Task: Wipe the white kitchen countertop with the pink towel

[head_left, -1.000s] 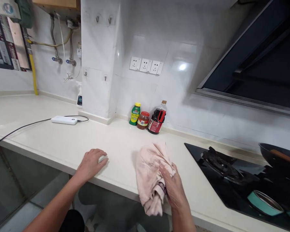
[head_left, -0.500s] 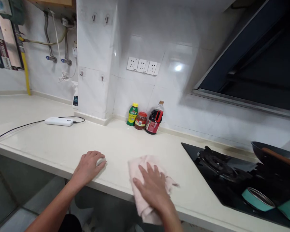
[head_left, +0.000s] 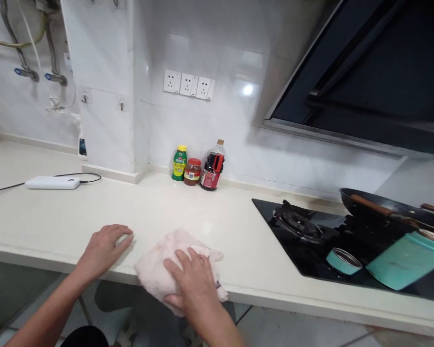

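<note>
My right hand (head_left: pixel 195 282) lies on a pale pink cloth (head_left: pixel 159 265), fingers spread over it and pressing it to the white countertop (head_left: pixel 238 250). Part of the cloth hangs past the counter's front edge. To the left, my left hand (head_left: pixel 103 248) rests on the counter near that edge, its fingers curved and the thumb apart from them. A pale patch shows in the gap by the thumb; whether it is an object or the counter, I cannot tell.
Against the wall stand a green bottle with yellow cap (head_left: pixel 180 164), a red-lidded jar (head_left: pixel 192 172) and a dark sauce bottle (head_left: pixel 212 168). A white power bank (head_left: pixel 52 182) lies left. On the black gas stove (head_left: pixel 311 255) sit a wok (head_left: pixel 376 205), teal lid (head_left: pixel 343 261) and teal container (head_left: pixel 401 262).
My right hand has slid the cloth leftward along the counter, nearer my left hand. The view has turned right, showing more of the stove and the teal container.
</note>
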